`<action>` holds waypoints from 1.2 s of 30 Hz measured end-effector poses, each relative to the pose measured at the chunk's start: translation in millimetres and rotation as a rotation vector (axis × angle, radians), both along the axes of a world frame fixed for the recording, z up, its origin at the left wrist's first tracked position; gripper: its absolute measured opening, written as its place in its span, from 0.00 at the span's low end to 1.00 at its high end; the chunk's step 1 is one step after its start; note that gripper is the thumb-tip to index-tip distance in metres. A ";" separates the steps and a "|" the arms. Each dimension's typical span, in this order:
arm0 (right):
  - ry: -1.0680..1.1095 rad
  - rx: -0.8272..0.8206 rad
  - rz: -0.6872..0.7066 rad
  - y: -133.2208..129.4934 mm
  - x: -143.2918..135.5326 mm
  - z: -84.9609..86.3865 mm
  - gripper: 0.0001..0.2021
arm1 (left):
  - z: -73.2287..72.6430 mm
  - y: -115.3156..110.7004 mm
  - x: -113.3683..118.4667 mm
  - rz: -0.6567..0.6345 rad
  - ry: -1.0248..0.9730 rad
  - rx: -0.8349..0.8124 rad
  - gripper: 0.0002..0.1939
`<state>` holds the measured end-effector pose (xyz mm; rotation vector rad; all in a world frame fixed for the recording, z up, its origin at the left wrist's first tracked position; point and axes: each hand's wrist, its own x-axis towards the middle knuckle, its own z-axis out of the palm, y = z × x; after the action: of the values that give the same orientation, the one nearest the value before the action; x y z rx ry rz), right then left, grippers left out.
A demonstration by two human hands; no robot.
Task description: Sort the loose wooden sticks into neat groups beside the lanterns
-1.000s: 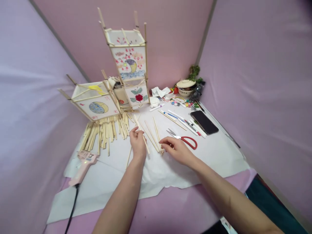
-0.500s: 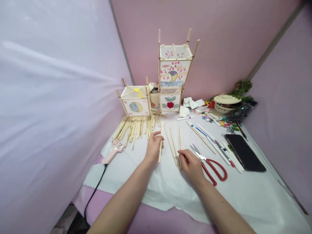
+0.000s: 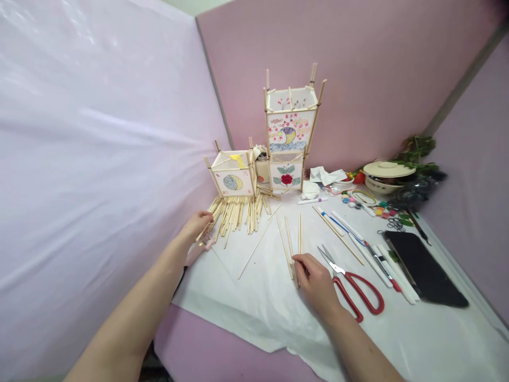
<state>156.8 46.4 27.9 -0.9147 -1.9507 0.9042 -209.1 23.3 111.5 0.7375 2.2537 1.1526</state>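
At the left end of the pile of thin wooden sticks [image 3: 231, 215], my left hand [image 3: 197, 225] is closed, its fingertips on sticks at the pile's edge, over the pink glue gun [image 3: 201, 249]. My right hand [image 3: 314, 276] pinches the near ends of two upright-lying sticks [image 3: 300, 233]. Two more sticks [image 3: 284, 244] lie just left of them. A single stick [image 3: 258, 243] rests slantwise between my hands. Red-handled scissors [image 3: 350, 284] lie with blades apart, right of my right hand.
Behind the pile stand a small paper lantern [image 3: 234, 182] and a taller two-tier one [image 3: 292, 130]. Pens [image 3: 368, 254], a black phone [image 3: 425, 270] and a lidded bowl [image 3: 384, 183] are at the right.
My left hand has let go of its stick, now lying on the cloth, and moved left to the pile. My right hand stays at its sticks. The view has shifted left.
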 end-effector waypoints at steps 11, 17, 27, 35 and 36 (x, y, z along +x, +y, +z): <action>-0.051 0.019 0.005 2.9 -0.6 -1.4 0.09 | -13.6 56.2 21.3 -0.227 0.661 -0.210 0.13; -0.078 0.005 -0.012 1.6 0.3 -3.0 0.09 | -27.3 65.3 44.6 -0.370 0.861 -0.269 0.08; -0.101 -0.018 0.006 3.2 0.2 0.9 0.10 | -35.4 76.2 67.7 -0.319 0.780 -0.386 0.07; -0.084 -0.052 0.014 4.7 -0.4 1.4 0.10 | -10.5 5.8 92.9 -0.285 0.401 -0.306 0.11; -0.084 -0.052 0.016 4.8 -0.7 1.1 0.10 | -10.9 -10.7 101.6 -0.296 0.344 -0.253 0.10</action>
<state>156.2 51.2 29.0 -0.9828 -2.0159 0.9432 -107.5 12.6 100.6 1.1859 2.3965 0.6249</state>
